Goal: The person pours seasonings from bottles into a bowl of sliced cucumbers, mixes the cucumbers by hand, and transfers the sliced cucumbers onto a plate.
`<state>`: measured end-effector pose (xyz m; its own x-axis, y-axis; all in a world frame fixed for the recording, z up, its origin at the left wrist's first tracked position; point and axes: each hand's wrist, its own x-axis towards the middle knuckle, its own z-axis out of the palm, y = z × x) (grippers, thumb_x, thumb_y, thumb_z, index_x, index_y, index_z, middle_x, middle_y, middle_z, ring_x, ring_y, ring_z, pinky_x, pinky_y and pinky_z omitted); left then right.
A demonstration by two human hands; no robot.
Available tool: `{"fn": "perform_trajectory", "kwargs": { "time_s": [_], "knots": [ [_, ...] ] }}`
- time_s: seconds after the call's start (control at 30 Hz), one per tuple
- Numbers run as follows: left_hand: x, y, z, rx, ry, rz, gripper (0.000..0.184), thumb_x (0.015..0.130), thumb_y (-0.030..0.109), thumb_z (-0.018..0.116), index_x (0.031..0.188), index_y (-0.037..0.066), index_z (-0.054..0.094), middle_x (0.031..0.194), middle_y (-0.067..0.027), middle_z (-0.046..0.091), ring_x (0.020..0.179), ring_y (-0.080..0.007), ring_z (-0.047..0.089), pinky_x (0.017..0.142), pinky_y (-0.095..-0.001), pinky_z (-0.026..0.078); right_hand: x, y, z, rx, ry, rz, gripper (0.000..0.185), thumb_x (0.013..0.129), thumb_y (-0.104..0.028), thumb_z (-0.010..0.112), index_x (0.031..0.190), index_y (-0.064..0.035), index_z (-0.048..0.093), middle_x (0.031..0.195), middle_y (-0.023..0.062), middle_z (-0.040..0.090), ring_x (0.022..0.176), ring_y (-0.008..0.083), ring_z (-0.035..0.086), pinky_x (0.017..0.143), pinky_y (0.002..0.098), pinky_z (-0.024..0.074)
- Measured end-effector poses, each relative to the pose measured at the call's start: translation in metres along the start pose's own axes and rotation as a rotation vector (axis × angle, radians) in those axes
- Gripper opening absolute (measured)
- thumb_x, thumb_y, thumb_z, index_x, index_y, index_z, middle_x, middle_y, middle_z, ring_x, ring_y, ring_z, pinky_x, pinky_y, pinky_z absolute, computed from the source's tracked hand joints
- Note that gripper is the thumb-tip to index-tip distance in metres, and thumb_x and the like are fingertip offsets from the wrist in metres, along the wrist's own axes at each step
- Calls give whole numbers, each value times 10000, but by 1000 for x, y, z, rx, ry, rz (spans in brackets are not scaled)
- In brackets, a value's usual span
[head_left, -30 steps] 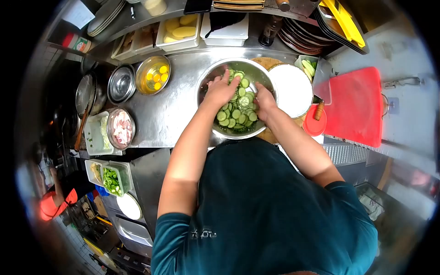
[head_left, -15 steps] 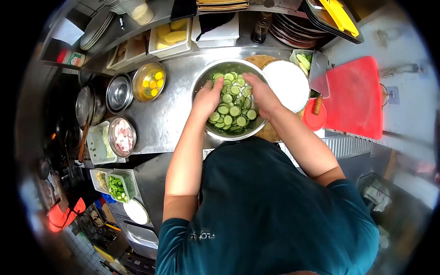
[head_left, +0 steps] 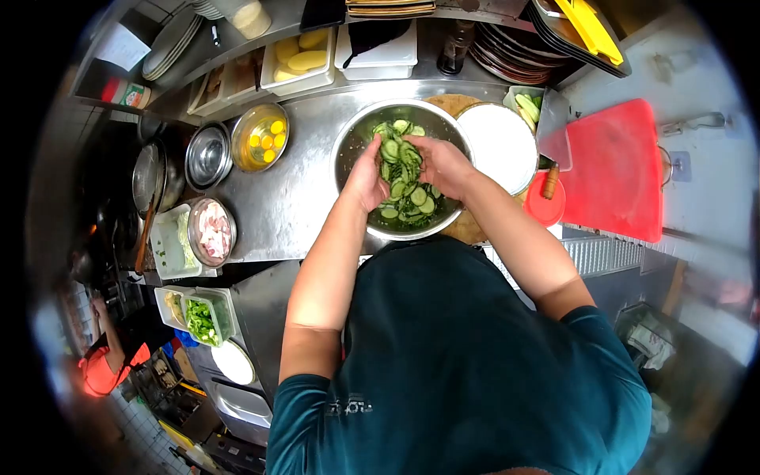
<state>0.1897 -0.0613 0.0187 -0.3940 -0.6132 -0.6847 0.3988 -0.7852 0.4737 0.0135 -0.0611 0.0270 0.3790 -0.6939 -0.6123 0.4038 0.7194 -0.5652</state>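
A large steel bowl (head_left: 345,150) in front of my body contains green cucumber slices (head_left: 405,176). Inside its left part, my left hand (head_left: 368,176) curves against the slices. From the right, my right hand (head_left: 441,165) presses in on the same heap, which is gathered between both palms. Some fingertips are hidden among the slices. Right of the bowl lies a round white board (head_left: 500,148), and part of a round wooden board (head_left: 465,229) shows beneath.
On the left stand a bowl of egg yolks (head_left: 252,162), an empty-looking steel bowl (head_left: 208,156), and a bowl of raw meat (head_left: 214,229). A red cutting board (head_left: 613,174) is at right. A co-worker in orange (head_left: 103,372) stands far left.
Both hands have moved closer together within the bowl, squeezing the spread slices into a narrower heap. The co-worker's arm has shifted slightly at the far left.
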Motion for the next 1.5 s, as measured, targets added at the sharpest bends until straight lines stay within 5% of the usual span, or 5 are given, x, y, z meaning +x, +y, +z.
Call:
{"fn": "perform_trajectory", "kwargs": {
  "time_s": [0.27,0.5,0.73,1.13,1.5],
  "knots": [
    [-25,-1,7,258,167,229,560,1036,256,561,1500,-34,441,1416,-206,572,1212,-282,628,1022,-437,523,-8,-2,-4,-456,110,-183,431,968,-13,538,1394,44,567,1151,100,670,973,137,628,837,255,523],
    [-27,-5,-12,1211,398,942,362,896,152,719,1247,64,715,1313,-216,643,1226,-365,590,1050,-376,476,-32,-16,-2,-542,88,-211,400,1020,-63,561,1415,2,554,1194,86,665,944,126,669,880,251,541],
    [-23,4,4,1129,227,939,193,857,64,773,1040,6,756,1016,-106,725,918,-206,680,817,-298,528,-28,-13,0,-548,73,-394,530,937,16,668,1448,-13,529,1265,105,595,932,152,669,815,267,551],
    [-37,3,1,1101,316,1058,148,852,60,778,991,14,758,895,-113,719,819,-231,681,760,-335,544,-29,-12,-4,-984,188,-698,277,913,-104,765,1184,-56,733,927,8,636,711,62,502,657,216,456],
    [-48,3,8,829,247,892,193,916,48,735,1095,-20,722,1029,-68,721,979,-149,665,885,-267,514,-36,-19,-2,-934,122,-728,174,900,-127,776,1027,-14,736,926,53,670,769,125,612,705,269,514]
  ]
}}
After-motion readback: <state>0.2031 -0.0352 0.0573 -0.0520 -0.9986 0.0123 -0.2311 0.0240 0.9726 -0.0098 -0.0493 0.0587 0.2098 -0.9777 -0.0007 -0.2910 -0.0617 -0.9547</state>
